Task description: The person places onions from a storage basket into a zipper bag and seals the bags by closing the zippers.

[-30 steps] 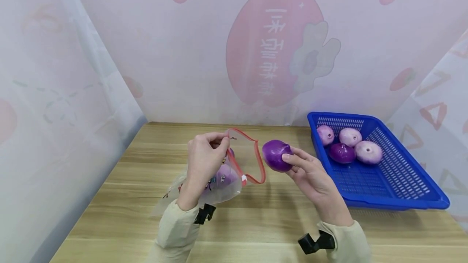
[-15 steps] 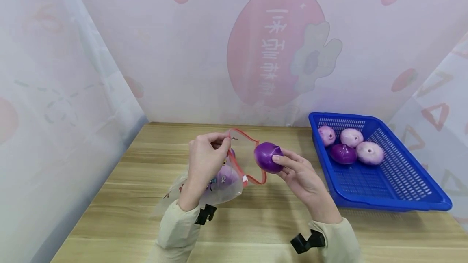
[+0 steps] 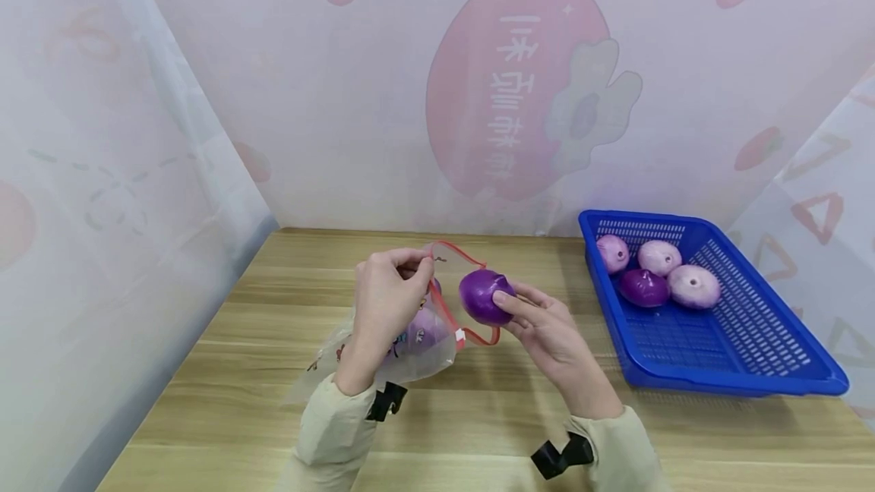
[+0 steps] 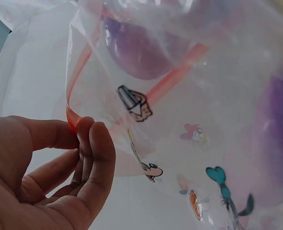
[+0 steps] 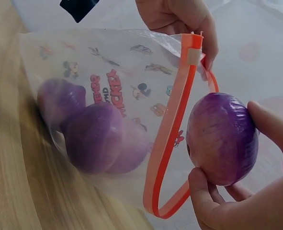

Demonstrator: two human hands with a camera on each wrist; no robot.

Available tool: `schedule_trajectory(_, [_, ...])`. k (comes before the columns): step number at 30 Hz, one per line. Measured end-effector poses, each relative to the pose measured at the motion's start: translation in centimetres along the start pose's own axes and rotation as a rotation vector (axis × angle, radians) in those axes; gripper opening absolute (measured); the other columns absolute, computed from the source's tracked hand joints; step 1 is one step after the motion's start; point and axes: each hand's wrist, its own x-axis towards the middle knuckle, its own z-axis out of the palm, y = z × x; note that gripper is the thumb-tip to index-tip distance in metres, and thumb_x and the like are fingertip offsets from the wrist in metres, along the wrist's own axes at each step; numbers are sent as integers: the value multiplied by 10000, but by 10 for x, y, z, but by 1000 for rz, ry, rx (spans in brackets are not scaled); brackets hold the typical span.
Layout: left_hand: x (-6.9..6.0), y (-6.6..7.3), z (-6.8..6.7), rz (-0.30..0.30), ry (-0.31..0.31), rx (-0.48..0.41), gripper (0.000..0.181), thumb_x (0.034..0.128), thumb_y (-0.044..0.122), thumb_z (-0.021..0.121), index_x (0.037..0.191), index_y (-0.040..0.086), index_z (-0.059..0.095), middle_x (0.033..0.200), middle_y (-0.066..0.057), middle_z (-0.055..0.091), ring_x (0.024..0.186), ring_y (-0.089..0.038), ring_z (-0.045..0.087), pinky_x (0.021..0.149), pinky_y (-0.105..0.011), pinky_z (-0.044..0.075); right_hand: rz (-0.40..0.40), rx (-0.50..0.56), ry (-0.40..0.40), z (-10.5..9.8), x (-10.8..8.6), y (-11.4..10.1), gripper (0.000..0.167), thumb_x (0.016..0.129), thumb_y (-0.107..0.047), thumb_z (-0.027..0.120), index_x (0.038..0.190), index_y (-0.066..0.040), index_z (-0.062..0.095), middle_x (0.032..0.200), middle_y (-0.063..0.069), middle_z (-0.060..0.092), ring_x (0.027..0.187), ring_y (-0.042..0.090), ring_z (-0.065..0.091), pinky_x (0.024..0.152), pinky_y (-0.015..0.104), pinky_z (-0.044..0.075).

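Note:
My left hand pinches the red-edged rim of a clear printed zip bag, holding its mouth apart. In the left wrist view, the thumb and fingers meet on the red strip. Several purple onions lie inside the bag in the right wrist view. My right hand grips another purple onion between thumb and fingers, right at the bag's opening. That onion stands beside the red rim, with a white slider at the rim's upper end.
A blue plastic basket stands on the wooden table at the right, with several onions in its far left part. A printed pale curtain hangs behind the table.
My right hand has moved left with its onion, from beside the bag to its mouth. The left hand and the bag have stayed nearly still.

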Motion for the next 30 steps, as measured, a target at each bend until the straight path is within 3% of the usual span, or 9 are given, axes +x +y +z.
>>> schedule_trajectory(14, [-2, -1, 0, -5, -6, -16, 136, 888, 99, 655, 886, 103, 791, 670, 58, 670, 485, -109, 593, 426, -286, 485, 13, -68, -47, 10, 0, 8, 536, 882, 19, 689, 1351, 107, 446, 1311, 219, 512, 1115, 254, 599, 957, 334, 484])
schedule_trajectory(30, [0, 1, 3, 3, -19, -17, 136, 895, 96, 653, 897, 93, 789, 678, 43, 669, 482, -110, 593, 409, -292, 488, 26, -81, -48, 12, 3, 9, 552, 848, -9, 751, 1339, 47, 505, 1302, 232, 539, 1122, 298, 607, 981, 363, 470])
